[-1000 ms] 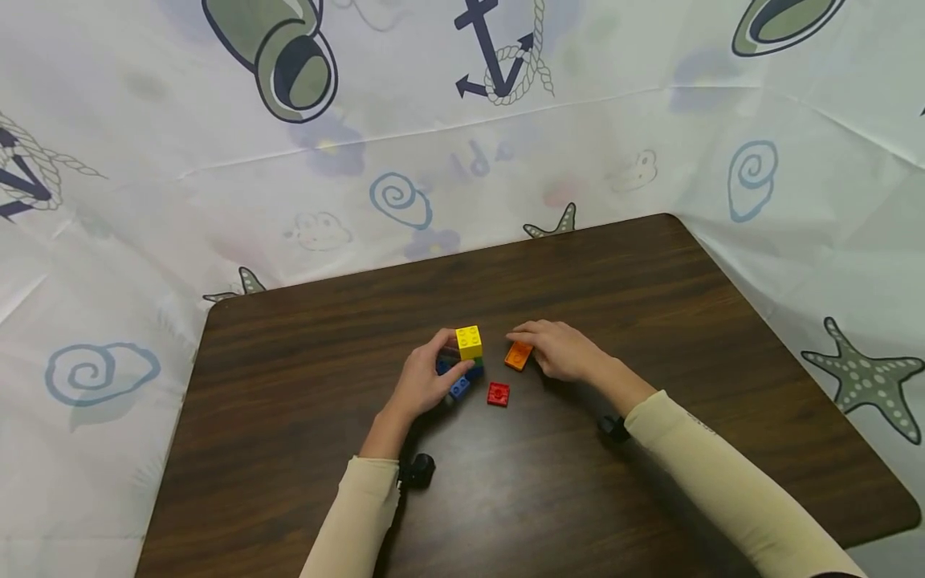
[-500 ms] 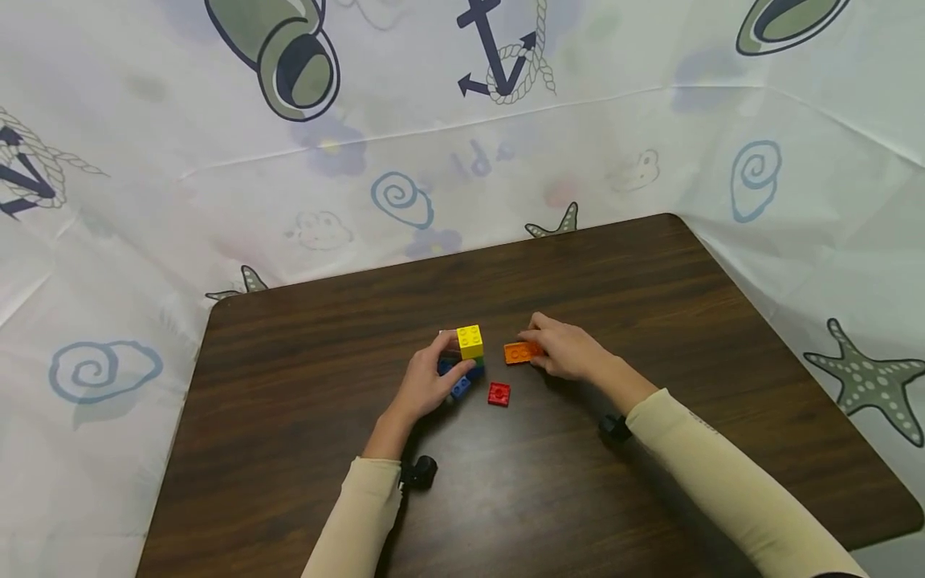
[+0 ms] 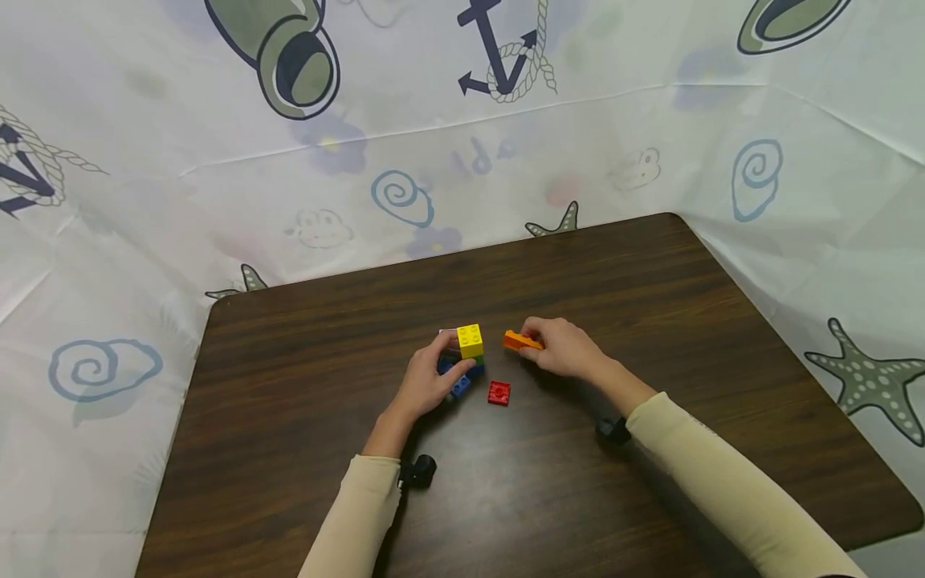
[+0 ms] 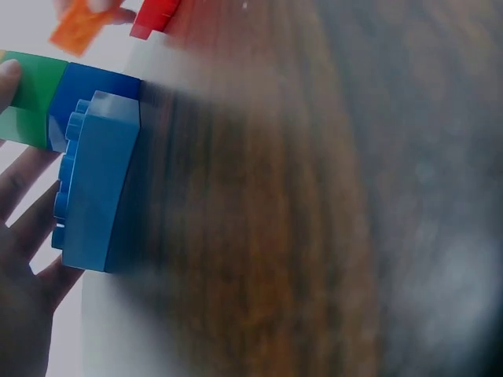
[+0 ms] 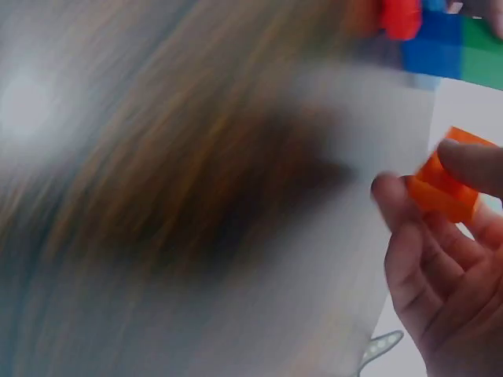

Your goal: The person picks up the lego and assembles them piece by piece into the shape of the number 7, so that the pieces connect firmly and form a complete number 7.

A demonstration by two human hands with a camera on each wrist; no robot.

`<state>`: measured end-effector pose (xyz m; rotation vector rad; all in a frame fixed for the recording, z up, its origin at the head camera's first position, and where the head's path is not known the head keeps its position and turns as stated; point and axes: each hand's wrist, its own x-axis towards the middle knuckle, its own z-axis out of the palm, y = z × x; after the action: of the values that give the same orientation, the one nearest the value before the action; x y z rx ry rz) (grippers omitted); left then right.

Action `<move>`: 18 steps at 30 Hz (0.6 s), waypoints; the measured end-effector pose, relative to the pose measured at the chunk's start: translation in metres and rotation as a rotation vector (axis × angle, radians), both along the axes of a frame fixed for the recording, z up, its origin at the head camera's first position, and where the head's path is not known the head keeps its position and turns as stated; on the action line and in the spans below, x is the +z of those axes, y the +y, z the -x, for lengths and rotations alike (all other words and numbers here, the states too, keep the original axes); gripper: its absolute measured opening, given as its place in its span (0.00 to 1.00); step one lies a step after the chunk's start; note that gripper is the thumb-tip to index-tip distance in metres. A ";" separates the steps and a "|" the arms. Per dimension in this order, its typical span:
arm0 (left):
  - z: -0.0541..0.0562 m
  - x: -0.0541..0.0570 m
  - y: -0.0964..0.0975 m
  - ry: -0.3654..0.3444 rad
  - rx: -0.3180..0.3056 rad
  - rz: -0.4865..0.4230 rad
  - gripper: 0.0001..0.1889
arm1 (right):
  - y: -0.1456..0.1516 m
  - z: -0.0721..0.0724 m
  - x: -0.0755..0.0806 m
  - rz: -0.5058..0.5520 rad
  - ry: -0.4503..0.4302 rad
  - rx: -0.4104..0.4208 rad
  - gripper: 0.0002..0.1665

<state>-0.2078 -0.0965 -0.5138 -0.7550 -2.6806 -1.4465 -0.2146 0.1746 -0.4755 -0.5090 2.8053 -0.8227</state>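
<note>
My left hand (image 3: 425, 381) grips a small stack of toy building bricks from its left side. A yellow brick (image 3: 470, 340) tops it, above a green brick (image 4: 35, 90) and a dark blue brick (image 4: 86, 88). At the foot of the stack, a lighter blue long brick (image 4: 102, 184) stands in front of the fingers. To the right, my right hand (image 3: 567, 349) pinches an orange brick (image 3: 520, 342) between thumb and fingers, tilted and held apart from the stack. The orange brick's right end is hidden by the fingers.
A flat red brick (image 3: 499, 392) lies on the dark wooden table (image 3: 578, 498) between the hands, just in front of the stack. Behind the table hangs a white printed cloth (image 3: 614, 120). A small black camera (image 3: 419, 472) sits at the left wrist.
The right hand has picked at the orange brick, turned it from slanting to crosswise, then tipped it up on its side. The left hand and stack have stayed put.
</note>
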 end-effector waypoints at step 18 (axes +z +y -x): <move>0.001 -0.002 0.000 0.013 -0.016 -0.041 0.19 | -0.026 0.000 0.041 0.706 -0.160 -0.064 0.17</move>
<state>-0.2089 -0.0964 -0.5162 -0.7827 -2.6326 -1.4898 -0.2145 0.1486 -0.4345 -0.4131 2.3337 -1.7848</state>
